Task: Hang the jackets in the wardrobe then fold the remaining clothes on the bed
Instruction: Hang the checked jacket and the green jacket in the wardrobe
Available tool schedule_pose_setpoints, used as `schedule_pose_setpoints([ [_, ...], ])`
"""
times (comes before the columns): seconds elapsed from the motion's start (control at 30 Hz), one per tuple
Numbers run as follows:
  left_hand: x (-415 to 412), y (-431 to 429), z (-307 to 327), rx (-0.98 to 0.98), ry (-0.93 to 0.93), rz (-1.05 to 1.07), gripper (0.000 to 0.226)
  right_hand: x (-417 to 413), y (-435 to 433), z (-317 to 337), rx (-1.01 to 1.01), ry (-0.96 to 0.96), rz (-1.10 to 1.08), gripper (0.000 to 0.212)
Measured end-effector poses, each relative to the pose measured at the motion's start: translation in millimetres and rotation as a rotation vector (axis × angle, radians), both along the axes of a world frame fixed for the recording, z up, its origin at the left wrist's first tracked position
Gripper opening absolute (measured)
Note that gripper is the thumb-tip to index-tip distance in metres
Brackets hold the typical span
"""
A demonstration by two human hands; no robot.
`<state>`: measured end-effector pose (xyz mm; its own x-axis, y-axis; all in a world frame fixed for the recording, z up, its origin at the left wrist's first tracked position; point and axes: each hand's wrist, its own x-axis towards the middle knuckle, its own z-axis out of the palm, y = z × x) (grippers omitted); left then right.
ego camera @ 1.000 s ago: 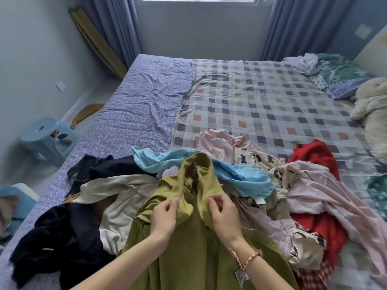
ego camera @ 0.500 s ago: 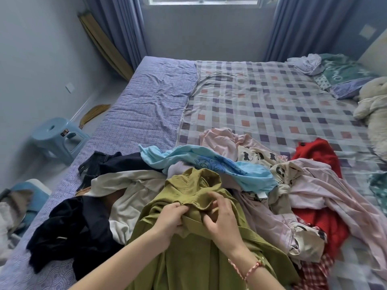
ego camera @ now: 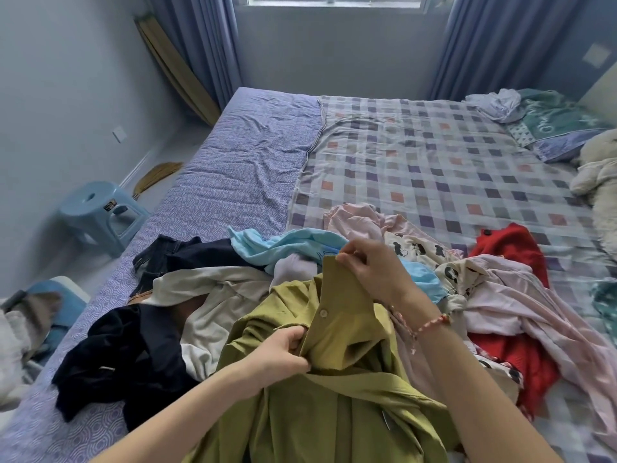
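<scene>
Head view, from the far left: pale blue plastic stool [ego camera: 100, 212] on the floor beside the bed [ego camera: 240, 168]. At the bed's near left edge, a black garment [ego camera: 127, 355] in a heap, touching a dark denim piece [ego camera: 187, 255] behind it and a cream garment [ego camera: 217, 295] to its right. Next, the left hand [ego camera: 280, 359], fingers curled and clamped on a fold of the olive-green shirt [ego camera: 334, 412], just below a pale button [ego camera: 323, 313]. Lies at the near middle of the bed, that shirt, on top of the clothes pile, hem cut off by the bottom edge. Above it, the right hand [ego camera: 370, 265], thumb and fingertips pinched together on the tip of a raised strip of the same shirt, red braided bracelet [ego camera: 430, 324] at the wrist. Behind the hands, a light blue garment [ego camera: 283, 245] and a pink garment [ego camera: 360, 218]; further right a mouse-print garment [ego camera: 417, 250], then a red garment [ego camera: 507, 248], all on the checked sheet [ego camera: 434, 155]. At the far right, a green pillow [ego camera: 561, 121] and a white plush toy [ego camera: 601, 182].
</scene>
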<state>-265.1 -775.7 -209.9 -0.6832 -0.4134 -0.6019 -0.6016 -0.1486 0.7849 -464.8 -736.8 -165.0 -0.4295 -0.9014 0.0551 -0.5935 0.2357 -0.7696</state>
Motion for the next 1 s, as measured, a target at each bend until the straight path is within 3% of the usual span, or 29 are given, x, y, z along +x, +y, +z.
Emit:
schedule_pose_setpoints([
  [0.13, 0, 3, 0, 0.165, 0.109, 0.151, 0.052, 5, -18, -13, 0.096, 0.208, -0.054, 0.028],
  [0.17, 2, 4, -2, 0.217, 0.127, 0.185, 0.055, 8, -14, -16, 0.065, 0.220, -0.121, 0.023],
  [0.23, 5, 3, -6, 0.277, 0.150, 0.213, 0.061, 20, 5, -21, -0.014, 0.136, -0.159, 0.006],
  [0.33, 7, 7, -11, 0.292, 0.177, 0.195, 0.061, 53, 34, -25, 0.138, -0.150, 0.073, 0.006],
  [0.5, 6, 15, -15, 0.232, 0.194, 0.169, 0.060, 73, 40, -51, 0.210, -0.056, 0.045, 0.025],
  [0.6, 8, 14, -14, 0.218, 0.149, 0.155, 0.054, 74, 40, -55, 0.197, -0.075, 0.031, 0.017],
  [0.73, 10, 5, -14, 0.352, 0.153, 0.212, 0.046, 69, 40, -52, 0.203, -0.151, 0.022, 0.007],
  [0.87, 7, -5, -17, 0.462, 0.155, 0.426, 0.025, 61, 47, -53, 0.191, -0.265, -0.024, 0.007],
  [1.0, 5, -8, -16, 0.378, 0.157, 0.510, 0.013, 50, 56, -46, 0.239, -0.240, -0.006, 0.004],
])
